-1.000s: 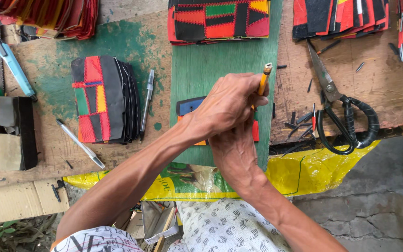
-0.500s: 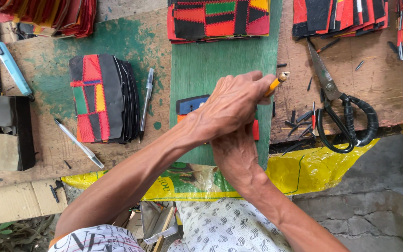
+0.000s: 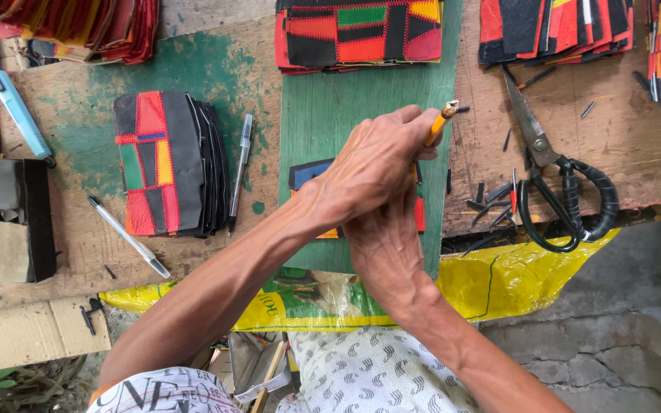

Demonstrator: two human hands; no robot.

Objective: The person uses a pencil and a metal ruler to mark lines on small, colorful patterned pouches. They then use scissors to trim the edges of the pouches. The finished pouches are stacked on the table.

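Left hand (image 3: pixel 372 164) overlaps right hand (image 3: pixel 384 245); the right's fingers are hidden, grip cannot be told. Left fingers (image 3: pixel 411 122) clench an orange knife (image 3: pixel 441 122), only its tip showing, long axis pointing to 1 o'clock. Beneath, a patchwork piece (image 3: pixel 307 172) on the green board (image 3: pixel 330 107), mostly covered. Scissors (image 3: pixel 552 180) at 3 o'clock.

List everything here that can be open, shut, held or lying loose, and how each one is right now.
Left hand: closed around orange knife.
Right hand: under the left, grip hidden.
Scissors: shut, lying flat.
Two pens: lying loose.
Patchwork stack: piled, untouched.
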